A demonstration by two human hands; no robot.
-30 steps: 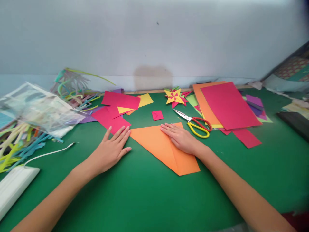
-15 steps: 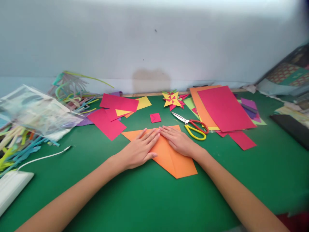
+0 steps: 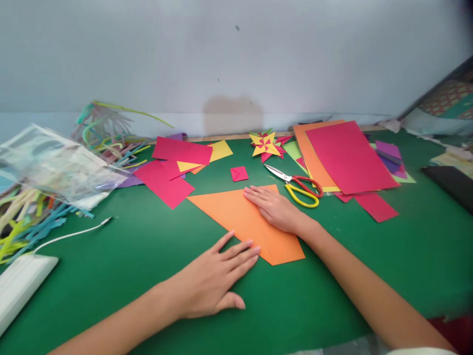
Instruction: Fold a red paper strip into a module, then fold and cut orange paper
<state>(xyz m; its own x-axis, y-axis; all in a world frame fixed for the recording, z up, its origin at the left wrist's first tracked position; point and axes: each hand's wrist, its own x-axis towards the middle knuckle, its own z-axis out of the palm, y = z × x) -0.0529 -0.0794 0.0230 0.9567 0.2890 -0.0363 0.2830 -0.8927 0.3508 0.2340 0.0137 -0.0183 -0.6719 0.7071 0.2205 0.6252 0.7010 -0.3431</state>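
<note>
- Lying open on the sheet (image 3: 229, 209), the right hand (image 3: 275, 210) could skew it by sliding.
- The left hand (image 3: 207, 281), open at the sheet's near edge, could rumple it by pushing.

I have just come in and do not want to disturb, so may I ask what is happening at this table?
A person is working on orange paper with a slanted folded edge. The right hand lies flat on it; the left hand is spread at its near edge. Scissors lie open beyond the right hand, near a paper star.
</note>
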